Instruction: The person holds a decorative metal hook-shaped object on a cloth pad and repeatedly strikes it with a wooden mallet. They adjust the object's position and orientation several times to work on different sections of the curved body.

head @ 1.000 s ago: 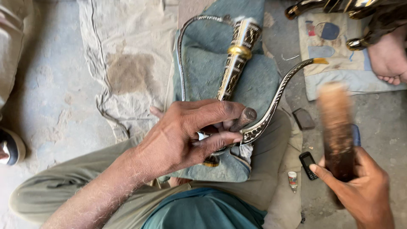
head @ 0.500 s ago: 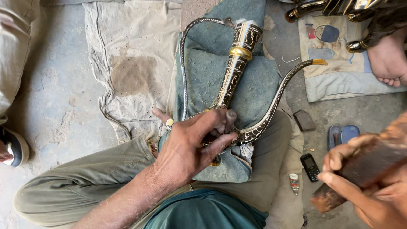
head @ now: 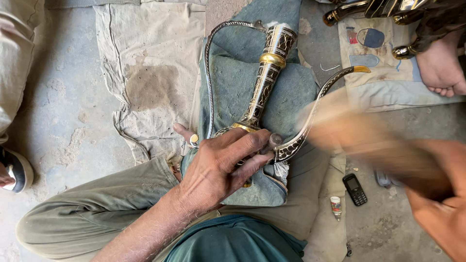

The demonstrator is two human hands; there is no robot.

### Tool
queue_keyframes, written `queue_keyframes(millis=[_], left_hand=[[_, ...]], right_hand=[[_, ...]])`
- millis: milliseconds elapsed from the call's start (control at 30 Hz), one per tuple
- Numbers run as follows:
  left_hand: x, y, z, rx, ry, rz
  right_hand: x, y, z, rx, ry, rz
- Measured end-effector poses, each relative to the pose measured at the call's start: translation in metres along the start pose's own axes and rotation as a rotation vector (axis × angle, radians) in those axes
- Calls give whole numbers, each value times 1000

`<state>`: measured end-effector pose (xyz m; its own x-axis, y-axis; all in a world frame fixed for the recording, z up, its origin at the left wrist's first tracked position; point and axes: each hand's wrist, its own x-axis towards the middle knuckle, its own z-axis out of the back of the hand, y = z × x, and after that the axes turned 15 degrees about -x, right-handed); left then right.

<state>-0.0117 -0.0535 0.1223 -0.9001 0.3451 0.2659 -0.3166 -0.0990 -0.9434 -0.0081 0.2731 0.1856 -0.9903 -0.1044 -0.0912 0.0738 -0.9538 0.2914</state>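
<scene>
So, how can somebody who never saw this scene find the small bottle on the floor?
Start at the blue-green cloth on the person's lap and go right, to the floor. The small bottle stands beside a black phone, pale with a red band, the only bottle there.

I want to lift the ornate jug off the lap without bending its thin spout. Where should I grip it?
Grip the jug's straight neck, just below the gold band, coming from the left. It lies flat on the blue cloth with the neck bare, while the left hand covers the body. The curved spout and wire-thin handle look too slender to bear a lift.
</scene>
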Motion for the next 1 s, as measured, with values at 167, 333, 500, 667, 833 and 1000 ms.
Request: queue_keyframes(millis=[167,333,500,667,833,1000], left_hand=[[0,2,3,-6,28,7],[3,4,5,-33,56,-44],[5,5,7,-27,72,5],[6,6,10,-69,112,16],[9,8,12,-77,170,43],[11,10,14,-88,200,-31]], right_hand=[[-6,-7,-3,67,-26,-11],[-8,-20,-13,-8,-35,10],[1,-16,-15,-263,-29,166],[-2,-18,-20,-195,-56,88],[-11,-27,-30,150,-5,-72],[-11,-23,-33,204,-129,-162]])
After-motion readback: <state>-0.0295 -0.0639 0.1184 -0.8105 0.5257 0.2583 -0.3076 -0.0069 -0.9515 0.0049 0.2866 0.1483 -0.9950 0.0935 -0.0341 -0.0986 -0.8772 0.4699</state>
